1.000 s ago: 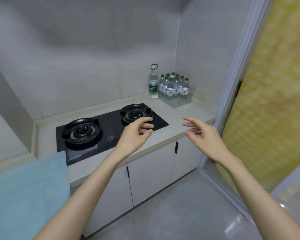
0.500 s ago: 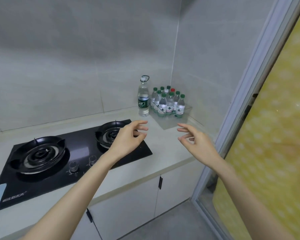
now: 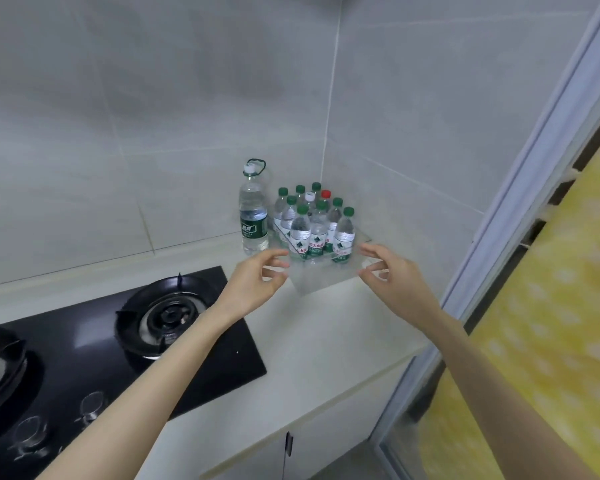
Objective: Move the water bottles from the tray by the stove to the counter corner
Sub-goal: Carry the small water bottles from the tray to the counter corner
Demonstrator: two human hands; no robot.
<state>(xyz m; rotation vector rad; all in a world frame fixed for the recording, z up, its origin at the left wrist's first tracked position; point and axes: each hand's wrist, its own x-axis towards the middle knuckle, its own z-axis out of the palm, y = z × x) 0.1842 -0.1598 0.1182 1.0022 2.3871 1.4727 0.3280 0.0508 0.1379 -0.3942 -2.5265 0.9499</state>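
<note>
Several small water bottles [image 3: 314,225] with mostly green caps, one white and one red, stand packed in a clear plastic tray [image 3: 321,282] in the counter corner. A taller bottle [image 3: 253,216] with a carry loop stands just left of the tray. My left hand [image 3: 257,284] hovers by the tray's front left corner, fingers loosely curved, holding nothing. My right hand [image 3: 388,275] is at the tray's front right edge, fingers relaxed and empty; whether it touches the rim is unclear.
A black glass gas stove [image 3: 118,351] with two burners fills the counter's left. The pale counter [image 3: 326,334] runs to a sliding door frame [image 3: 499,237] on the right. Tiled walls close the corner behind the tray. Cabinet doors [image 3: 309,441] sit below.
I have moved closer to the corner. Both hands have reached forward from above the stove's edge to either side of the tray's front.
</note>
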